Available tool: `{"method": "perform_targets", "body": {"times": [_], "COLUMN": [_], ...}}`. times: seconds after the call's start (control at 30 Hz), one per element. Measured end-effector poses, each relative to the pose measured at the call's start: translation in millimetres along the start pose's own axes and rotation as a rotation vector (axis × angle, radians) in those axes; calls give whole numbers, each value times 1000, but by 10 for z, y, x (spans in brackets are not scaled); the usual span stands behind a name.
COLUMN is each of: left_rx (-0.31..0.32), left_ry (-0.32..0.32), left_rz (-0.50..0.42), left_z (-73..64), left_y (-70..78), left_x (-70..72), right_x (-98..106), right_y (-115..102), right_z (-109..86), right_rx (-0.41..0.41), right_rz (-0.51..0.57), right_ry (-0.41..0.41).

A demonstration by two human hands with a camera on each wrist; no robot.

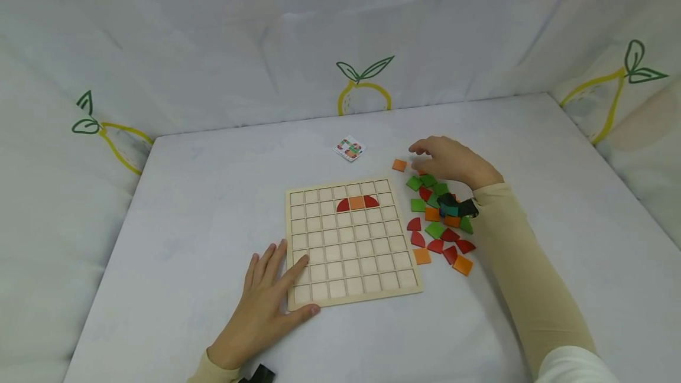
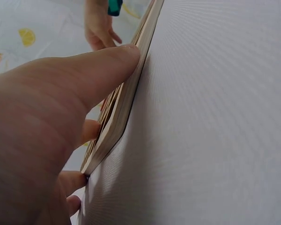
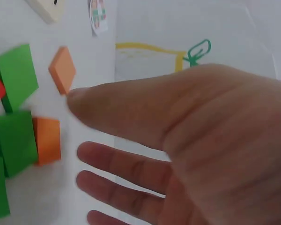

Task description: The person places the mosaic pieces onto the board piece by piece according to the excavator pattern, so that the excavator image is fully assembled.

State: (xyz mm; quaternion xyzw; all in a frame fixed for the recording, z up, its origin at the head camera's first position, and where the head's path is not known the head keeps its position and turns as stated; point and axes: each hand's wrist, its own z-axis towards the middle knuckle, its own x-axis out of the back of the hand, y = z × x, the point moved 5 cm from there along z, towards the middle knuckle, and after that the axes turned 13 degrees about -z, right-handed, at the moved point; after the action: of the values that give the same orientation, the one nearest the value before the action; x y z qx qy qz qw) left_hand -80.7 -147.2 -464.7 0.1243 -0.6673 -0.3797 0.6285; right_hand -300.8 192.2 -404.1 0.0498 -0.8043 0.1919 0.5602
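A square wooden grid board (image 1: 348, 244) lies on the white table, with an orange square tile (image 1: 357, 203) between two red quarter-round tiles (image 1: 343, 205) near its far edge. My left hand (image 1: 266, 300) rests on the board's near left corner, fingers spread, thumb (image 2: 117, 61) along the near edge. Over the far end of a tile pile, my right hand (image 1: 449, 158) hovers with nothing between its fingers. Just left of it lies a lone orange tile (image 1: 399, 165), seen near the thumb in the right wrist view. Another orange tile (image 3: 48, 140) lies partly behind a green tile (image 3: 16, 143).
Green, red and orange tiles (image 1: 435, 230) are spread along the board's right side. Beyond the board lies a small pattern card (image 1: 350, 148). A white cloth with lemon drawings (image 1: 365, 96) hangs behind the table.
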Motion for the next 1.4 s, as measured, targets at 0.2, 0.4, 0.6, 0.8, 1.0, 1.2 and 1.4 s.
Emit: {"method": "perform_targets", "body": {"times": [0.2,0.4,0.6,0.8,1.0,1.2,1.4], "left_rx": [-11,-4,5,20,16,13,16], "left_ry": [-2,-17,-22,-30,-38,-42,-43], "left_rz": [22,17,15,9,20,20,23], "left_z": [-11,2,12,8,8,16,6], "left_y": [3,-3,-14,-22,-21,-20,-24], "left_x": [0,-11,-23,-33,-30,-27,-32], "right_x": [-55,-60,-84,-97,-90,-83,-97], "right_y": [133,188,218,231,208,191,187], "right_z": [-41,-30,-27,-6,28,29,29], "right_rx": [-31,-18,6,5,-26,-32,-36], "right_rz": [-1,19,6,-43,-51,-44,-35], "right_ry": [-94,-106,-135,-81,-53,-47,-49]}}
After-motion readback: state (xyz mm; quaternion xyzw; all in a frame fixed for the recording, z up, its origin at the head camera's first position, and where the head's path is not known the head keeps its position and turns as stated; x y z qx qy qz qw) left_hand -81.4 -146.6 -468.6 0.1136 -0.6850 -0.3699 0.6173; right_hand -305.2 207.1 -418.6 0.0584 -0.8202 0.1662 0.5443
